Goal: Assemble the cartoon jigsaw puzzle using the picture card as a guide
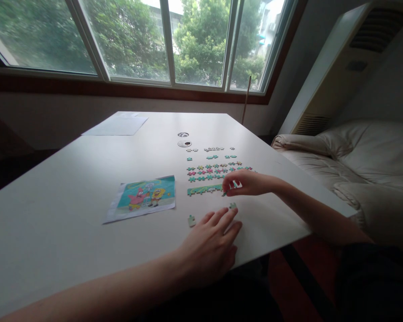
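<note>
Puzzle strip point(204, 190) lies beside the right hand point(244, 182).

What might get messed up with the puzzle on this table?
The right hand is right at the end of the joined strip, so a bump might push it crooked or apart.

The left hand has its fingertips at one loose piece, and another loose piece is close beside it. A sweep of that hand could shift either one.

The rows of pieces lie just past the right hand, so it might knock some out of line.
</note>
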`<state>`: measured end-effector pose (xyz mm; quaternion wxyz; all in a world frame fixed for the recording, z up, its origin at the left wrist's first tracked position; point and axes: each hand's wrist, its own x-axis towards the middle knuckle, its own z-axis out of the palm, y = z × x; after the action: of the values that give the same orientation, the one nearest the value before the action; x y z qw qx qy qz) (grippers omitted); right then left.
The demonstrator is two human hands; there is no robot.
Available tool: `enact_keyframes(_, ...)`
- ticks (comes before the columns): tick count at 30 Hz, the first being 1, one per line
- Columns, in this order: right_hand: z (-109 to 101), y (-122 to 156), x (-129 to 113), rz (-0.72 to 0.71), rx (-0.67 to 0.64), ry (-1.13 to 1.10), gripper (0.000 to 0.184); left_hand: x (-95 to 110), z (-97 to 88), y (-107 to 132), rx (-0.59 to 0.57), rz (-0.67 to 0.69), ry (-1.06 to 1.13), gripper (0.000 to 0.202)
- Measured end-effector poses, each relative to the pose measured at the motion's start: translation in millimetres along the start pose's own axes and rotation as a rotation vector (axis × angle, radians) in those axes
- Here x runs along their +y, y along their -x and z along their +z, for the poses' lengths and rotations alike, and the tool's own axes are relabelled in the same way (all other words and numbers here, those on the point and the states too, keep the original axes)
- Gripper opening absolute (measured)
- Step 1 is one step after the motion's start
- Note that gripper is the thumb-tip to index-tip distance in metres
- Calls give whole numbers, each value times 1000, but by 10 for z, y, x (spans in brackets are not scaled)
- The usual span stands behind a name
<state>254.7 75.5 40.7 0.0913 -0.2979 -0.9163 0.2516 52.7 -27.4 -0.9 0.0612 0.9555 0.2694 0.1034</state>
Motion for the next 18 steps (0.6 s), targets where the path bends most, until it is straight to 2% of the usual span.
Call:
enact_keyframes(6,28,-21,-23,27,-62,-9,12,-35,-18,6,-53,26,53,44)
enact_keyframes(18,4,-4,-9,10,-102,-15,17,-50,-13,-20,-57,7,69,43)
